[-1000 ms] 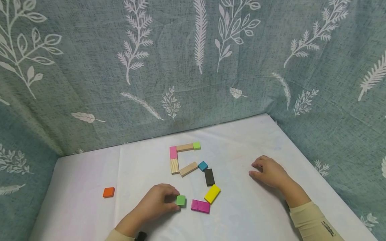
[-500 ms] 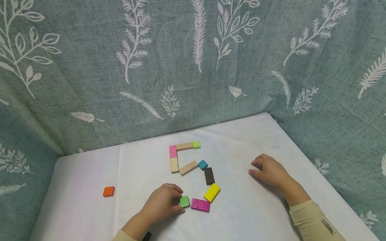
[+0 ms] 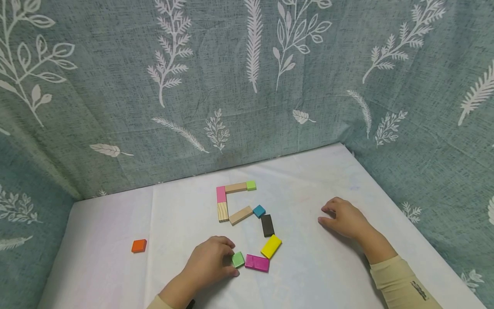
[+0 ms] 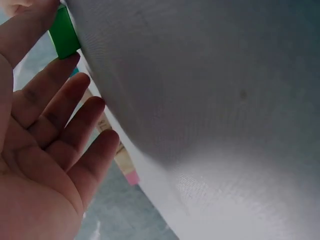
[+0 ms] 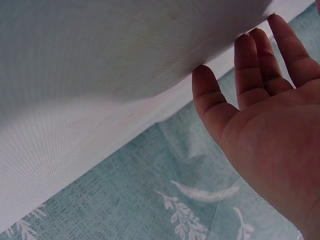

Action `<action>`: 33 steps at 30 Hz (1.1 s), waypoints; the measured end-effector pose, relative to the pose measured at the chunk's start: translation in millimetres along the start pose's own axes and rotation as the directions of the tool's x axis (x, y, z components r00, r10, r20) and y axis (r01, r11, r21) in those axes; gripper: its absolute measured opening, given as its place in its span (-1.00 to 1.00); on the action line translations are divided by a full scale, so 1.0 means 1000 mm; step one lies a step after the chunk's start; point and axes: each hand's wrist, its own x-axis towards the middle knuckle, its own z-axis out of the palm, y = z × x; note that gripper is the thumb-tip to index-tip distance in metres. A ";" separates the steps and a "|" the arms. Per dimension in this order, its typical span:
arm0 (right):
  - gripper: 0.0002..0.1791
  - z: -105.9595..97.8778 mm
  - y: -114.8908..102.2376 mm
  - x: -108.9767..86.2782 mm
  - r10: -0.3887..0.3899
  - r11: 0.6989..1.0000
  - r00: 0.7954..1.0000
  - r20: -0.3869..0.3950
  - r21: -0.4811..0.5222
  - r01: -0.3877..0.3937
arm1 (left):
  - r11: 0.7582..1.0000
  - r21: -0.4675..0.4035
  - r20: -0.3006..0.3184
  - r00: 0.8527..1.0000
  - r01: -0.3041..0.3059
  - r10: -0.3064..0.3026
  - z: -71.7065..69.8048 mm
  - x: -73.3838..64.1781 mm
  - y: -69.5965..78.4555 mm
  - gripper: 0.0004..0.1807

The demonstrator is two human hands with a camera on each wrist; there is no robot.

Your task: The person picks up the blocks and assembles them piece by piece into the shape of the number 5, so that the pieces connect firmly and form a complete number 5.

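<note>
My left hand point(image 3: 210, 262) pinches a small green block point(image 3: 238, 259) between thumb and index finger; the left wrist view shows the same green block point(image 4: 64, 34) between those fingertips while the other fingers stay extended. Just right of it lies a magenta block point(image 3: 257, 263), its left end close to the green one. A yellow block point(image 3: 272, 246), a dark brown block point(image 3: 267, 225) and a blue block point(image 3: 259, 211) curve upward from there. On the right, my right hand point(image 3: 345, 219) rests on the table with loosely bent fingers and holds nothing.
Two plain wooden blocks, one slanted point(image 3: 241, 215), a striped wooden block point(image 3: 222, 212), a pink block point(image 3: 221, 194) and a lime block point(image 3: 251, 185) continue the line. An orange block point(image 3: 139, 246) lies apart at left. A leaf-patterned curtain point(image 3: 231, 128) borders the white table point(image 3: 308, 171).
My left hand has slid the green block to the right, up beside the magenta block, and turned it slightly. My right hand has stayed in place.
</note>
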 end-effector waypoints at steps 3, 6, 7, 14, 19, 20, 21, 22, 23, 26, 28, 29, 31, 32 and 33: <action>-0.59 0.000 0.000 0.000 -0.007 1.000 1.000 0.001 -0.007 0.007 | 1.000 -0.012 -0.022 1.000 0.002 -0.003 -0.004 -0.003 -0.003 -0.42; -0.59 0.000 0.000 0.001 -0.018 1.000 1.000 0.003 -0.010 0.018 | 0.998 -0.033 -0.076 0.995 0.056 -0.058 -0.015 -0.009 -0.011 -0.33; -0.59 0.000 -0.001 0.001 -0.020 1.000 1.000 0.004 -0.009 0.020 | 0.996 -0.040 -0.105 0.991 0.079 -0.083 -0.020 -0.011 -0.017 -0.32; -0.59 0.000 0.000 0.000 -0.007 1.000 1.000 0.006 -0.017 0.007 | 0.966 -0.055 -0.292 0.921 0.253 -0.258 -0.060 -0.048 -0.116 -0.26; -0.59 -0.003 0.001 -0.002 -0.013 1.000 1.000 0.015 -0.021 0.013 | 0.902 -0.099 -0.175 0.885 0.420 -0.431 -0.063 -0.083 -0.184 0.01; -0.59 -0.003 0.001 -0.002 -0.013 1.000 1.000 0.016 -0.024 0.013 | 0.894 -0.108 -0.141 0.883 0.435 -0.447 -0.062 -0.087 -0.192 0.05; -0.60 -0.004 0.001 -0.002 -0.007 1.000 1.000 0.014 -0.024 0.008 | 0.890 -0.117 -0.118 0.884 0.441 -0.453 -0.060 -0.090 -0.197 0.07; -0.60 -0.005 0.001 -0.002 -0.003 1.000 1.000 0.012 -0.024 0.003 | 0.886 -0.126 -0.096 0.883 0.446 -0.459 -0.059 -0.092 -0.201 0.10; -0.60 -0.006 0.001 -0.001 0.004 1.000 1.000 0.010 -0.023 -0.004 | 0.887 -0.127 -0.089 0.885 0.444 -0.456 -0.058 -0.092 -0.204 0.09; -0.60 -0.007 0.001 -0.001 0.018 1.000 1.000 0.014 -0.010 -0.018 | 0.897 -0.115 -0.104 0.893 0.427 -0.438 -0.056 -0.089 -0.207 -0.02; -0.59 -0.006 0.001 -0.001 0.012 1.000 1.000 0.016 -0.008 -0.012 | 0.902 -0.107 -0.119 0.896 0.418 -0.429 -0.056 -0.086 -0.207 -0.11; -0.59 -0.005 0.001 -0.001 0.010 1.000 1.000 0.019 -0.005 -0.010 | 0.906 -0.105 -0.128 0.898 0.409 -0.420 -0.056 -0.085 -0.207 -0.17; -0.59 -0.003 0.000 -0.001 0.000 1.000 1.000 0.019 -0.005 0.000 | 0.908 -0.107 -0.134 0.899 0.405 -0.417 -0.056 -0.084 -0.207 -0.25; -0.60 -0.002 -0.001 0.000 -0.009 1.000 1.000 0.018 -0.008 0.009 | 0.908 -0.110 -0.133 0.899 0.404 -0.417 -0.057 -0.085 -0.208 -0.27; -0.60 -0.001 -0.002 0.000 -0.020 1.000 1.000 0.016 -0.008 0.020 | 0.906 -0.114 -0.132 0.898 0.407 -0.420 -0.057 -0.086 -0.208 -0.30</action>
